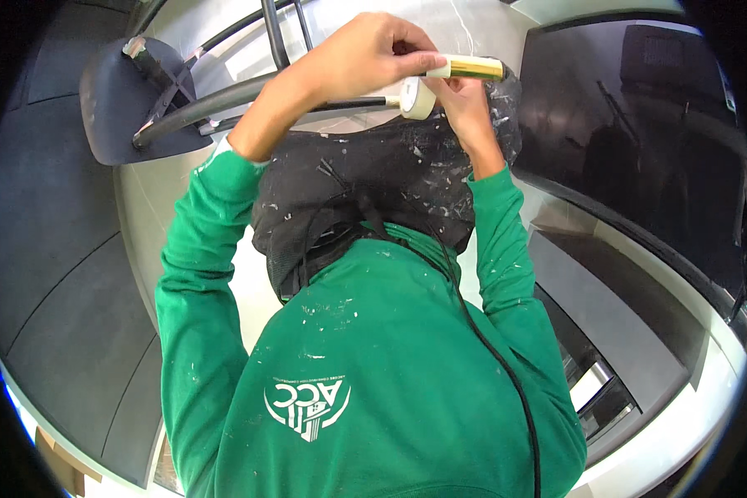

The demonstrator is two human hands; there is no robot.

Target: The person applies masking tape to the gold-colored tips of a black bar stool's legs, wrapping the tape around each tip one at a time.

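Two hands meet at the top of the view. Nearest, a green sweatshirt (390,365) and paint-flecked black cloth (390,178). The left hand (365,54) pinches a shiny gold tube (471,68); the right hand (465,104) supports it, its grip partly hidden. One tape roll (417,98) sits just beneath. One dark stool (129,100) stands beyond.

- A gold-coloured tube (471,67) is pinched at its pale end by the left hand (365,56).
- A roll of masking tape (416,98) is held just below it by the right hand (466,104).
- Green sleeves (192,249) and paint-flecked black trousers (390,178) are seen.
- A black stool (129,100) stands to the left.
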